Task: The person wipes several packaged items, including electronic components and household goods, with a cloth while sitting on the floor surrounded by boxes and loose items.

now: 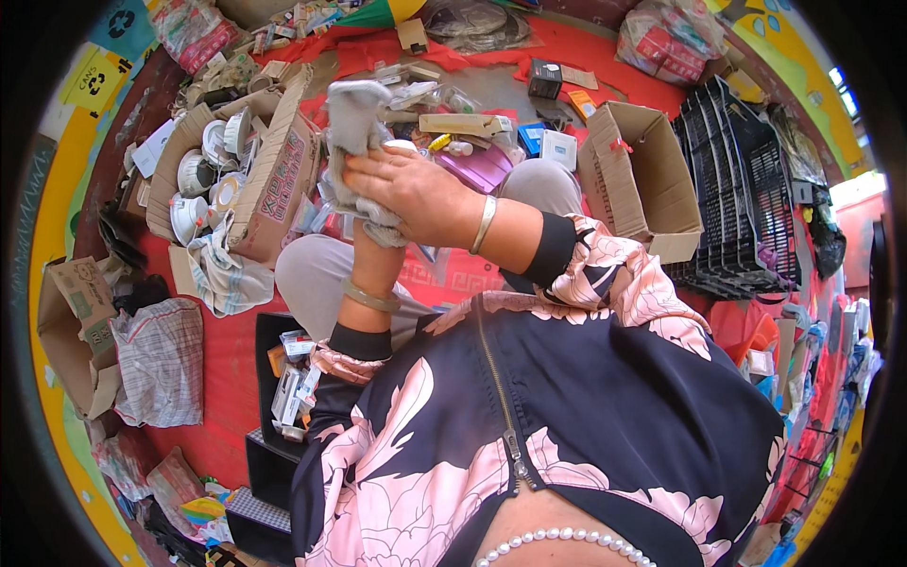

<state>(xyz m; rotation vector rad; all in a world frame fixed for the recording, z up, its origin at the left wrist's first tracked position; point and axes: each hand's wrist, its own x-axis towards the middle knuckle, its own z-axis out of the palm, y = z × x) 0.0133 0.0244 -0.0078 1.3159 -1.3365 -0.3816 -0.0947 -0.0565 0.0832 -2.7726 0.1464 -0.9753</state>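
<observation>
In the head view, the only view here, the grey glove (357, 102) is up in front of the person's knees, over the left hand (346, 142), with its cuff around the wrist. The right hand (416, 194) is bare; its fingers lie together across the glove, touching it. The thumb is hidden, so whether it clamps the fabric I cannot tell, nor can I tell how the covered left fingers stand.

Judging by the cuff, gloving the left hand looks mostly done; whether the fingertips are fully seated is unclear. The right hand has no glove on, so that side looks left to do, if 2 are meant.

Around them, white round fixtures (193, 176) fill a carton (276, 184) on the left, while a purple item (484, 168) and other goods lie loose beyond the knees.
</observation>
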